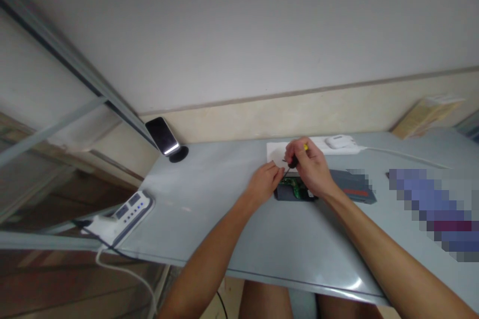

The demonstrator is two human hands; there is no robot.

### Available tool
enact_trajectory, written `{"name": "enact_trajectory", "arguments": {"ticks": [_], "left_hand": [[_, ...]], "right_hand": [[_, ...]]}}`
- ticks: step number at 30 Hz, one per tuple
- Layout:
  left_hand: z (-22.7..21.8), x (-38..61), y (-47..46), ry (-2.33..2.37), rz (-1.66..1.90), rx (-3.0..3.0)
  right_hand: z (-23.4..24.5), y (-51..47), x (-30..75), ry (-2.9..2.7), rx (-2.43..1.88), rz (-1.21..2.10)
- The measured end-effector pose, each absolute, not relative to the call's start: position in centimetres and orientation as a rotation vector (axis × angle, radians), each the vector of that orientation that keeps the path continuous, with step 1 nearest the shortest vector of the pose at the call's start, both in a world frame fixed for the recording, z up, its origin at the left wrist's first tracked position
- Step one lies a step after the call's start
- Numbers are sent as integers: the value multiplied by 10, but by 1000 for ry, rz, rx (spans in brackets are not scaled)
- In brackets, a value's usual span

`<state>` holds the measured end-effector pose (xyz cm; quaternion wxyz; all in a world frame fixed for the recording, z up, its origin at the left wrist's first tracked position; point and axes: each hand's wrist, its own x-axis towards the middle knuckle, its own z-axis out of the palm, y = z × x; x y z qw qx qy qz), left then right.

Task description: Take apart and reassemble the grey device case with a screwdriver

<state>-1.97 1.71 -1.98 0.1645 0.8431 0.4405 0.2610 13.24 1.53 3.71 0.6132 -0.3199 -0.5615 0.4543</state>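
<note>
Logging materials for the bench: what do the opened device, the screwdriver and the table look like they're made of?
Device: dark grey casing, likely matte plastic; green board inside, looks like a circuit board.
Screwdriver: black and yellow handle, probably plastic; the shaft is too small to judge.
Table: pale grey, smooth, glossy sheen with soft reflections; laminate or coated sheet, can't tell which.

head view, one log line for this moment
right hand: holds screwdriver | left hand: at open device | table

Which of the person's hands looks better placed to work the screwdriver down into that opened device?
Probably the right hand: it already grips the screwdriver, tip angled down at the opened device. The left hand rests at the device's left edge, apparently steadying it.
</note>
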Motion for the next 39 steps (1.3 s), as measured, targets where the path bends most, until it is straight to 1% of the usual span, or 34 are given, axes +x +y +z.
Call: {"name": "enact_trajectory", "arguments": {"ticks": [9, 18, 23, 31, 39], "left_hand": [[-21, -19, 17, 1238, 750, 2402], [-24, -19, 19, 1270, 717, 2417], [-21, -20, 18, 1257, 736, 2409], [-19, -20, 18, 1227, 736, 2422], [-20, -21, 17, 1230, 738, 2427]], "right_hand": [[32, 18, 127, -1149, -703, 1043], [36, 9, 120, -1270, -773, 880], [33, 11, 120, -1199, -776, 884], [36, 14, 122, -1196, -735, 967], [38, 15, 133, -1191, -613, 1240]]}}
